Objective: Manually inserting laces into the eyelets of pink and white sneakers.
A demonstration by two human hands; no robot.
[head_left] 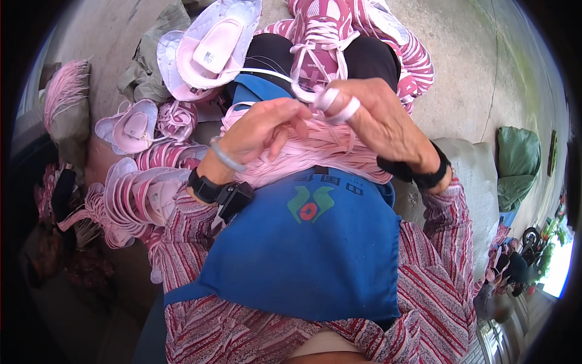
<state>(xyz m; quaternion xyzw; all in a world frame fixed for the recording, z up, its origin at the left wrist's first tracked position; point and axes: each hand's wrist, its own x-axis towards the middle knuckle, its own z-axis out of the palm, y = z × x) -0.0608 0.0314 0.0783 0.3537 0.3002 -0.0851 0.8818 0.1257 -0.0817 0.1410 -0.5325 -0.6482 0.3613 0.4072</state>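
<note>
My right hand [382, 115] is closed, with white bands round its fingers. A white lace [265, 71] runs from a pale-lined shoe upper [212, 45] to the fingertips of this hand. To the left, my left hand [267, 130] is held close by, its fingers loosely bent and apart, and I see nothing in them. Under both hands a heap of pale pink laces [303, 151] covers my lap. Beyond the hands lies a laced pink shoe [319, 45] with a tied bow. The inside of my right grip is partly hidden.
A blue apron [303, 261] covers my front. On the left are more pink shoe uppers [136, 130], several stacked, and a bundle of pink laces [68, 91]. A grey-green cloth [148, 57] lies behind them. A pale sack [479, 176] and a green bag [518, 167] stand right.
</note>
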